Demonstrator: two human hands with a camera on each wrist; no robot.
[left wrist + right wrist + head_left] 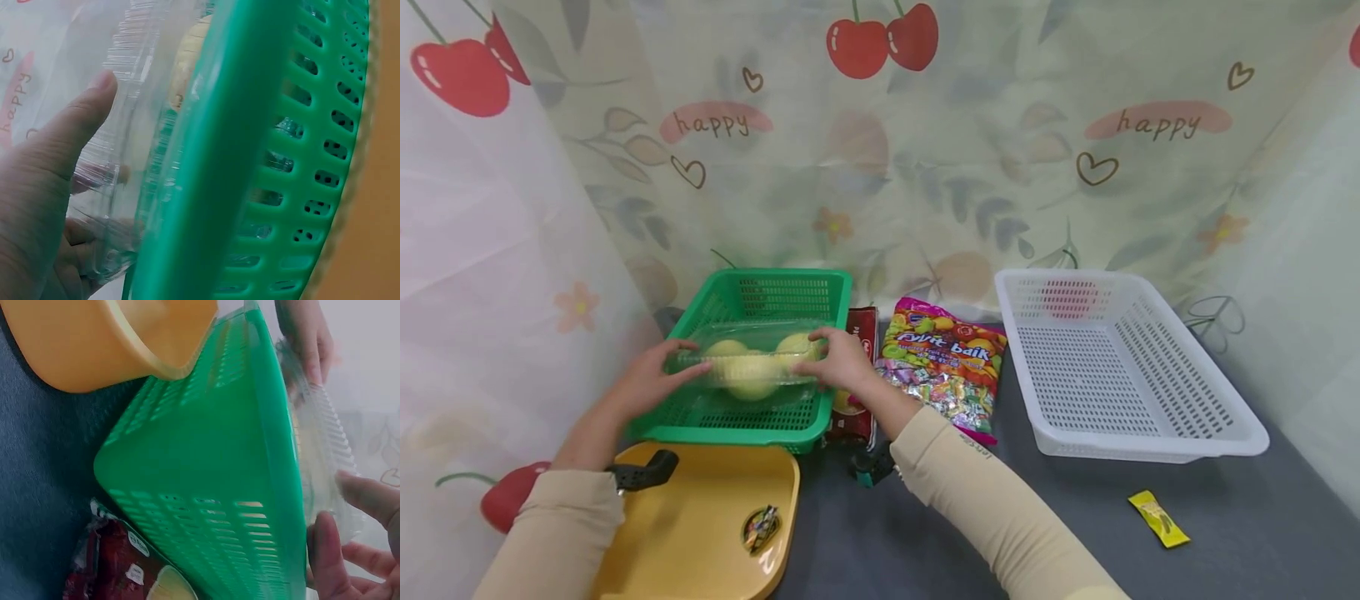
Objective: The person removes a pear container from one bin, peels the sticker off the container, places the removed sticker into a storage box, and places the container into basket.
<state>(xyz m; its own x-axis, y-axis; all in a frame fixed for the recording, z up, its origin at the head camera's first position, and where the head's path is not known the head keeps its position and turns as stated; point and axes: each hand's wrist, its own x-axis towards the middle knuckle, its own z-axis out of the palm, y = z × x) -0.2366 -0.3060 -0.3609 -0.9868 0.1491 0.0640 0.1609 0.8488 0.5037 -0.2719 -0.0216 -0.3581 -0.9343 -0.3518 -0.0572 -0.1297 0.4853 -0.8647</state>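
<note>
A clear plastic clamshell box (748,346) is held level at the top of a green basket (730,433). My left hand (651,379) grips the box's left end, thumb on the near side, and in the left wrist view the fingers (81,250) show through the plastic. At the other end my right hand (846,362) pinches the box between thumb and fingers. Several pale yellow round things (752,379) show through the plastic; whether they lie inside the box or under it I cannot tell.
An orange-yellow tray (700,533) with a small wrapper-like item (762,529) stands in front. Right of the basket lie a dark red packet (855,425) and a colourful candy bag (943,367). Farther right are a white basket (1112,450) and a yellow sachet (1159,518).
</note>
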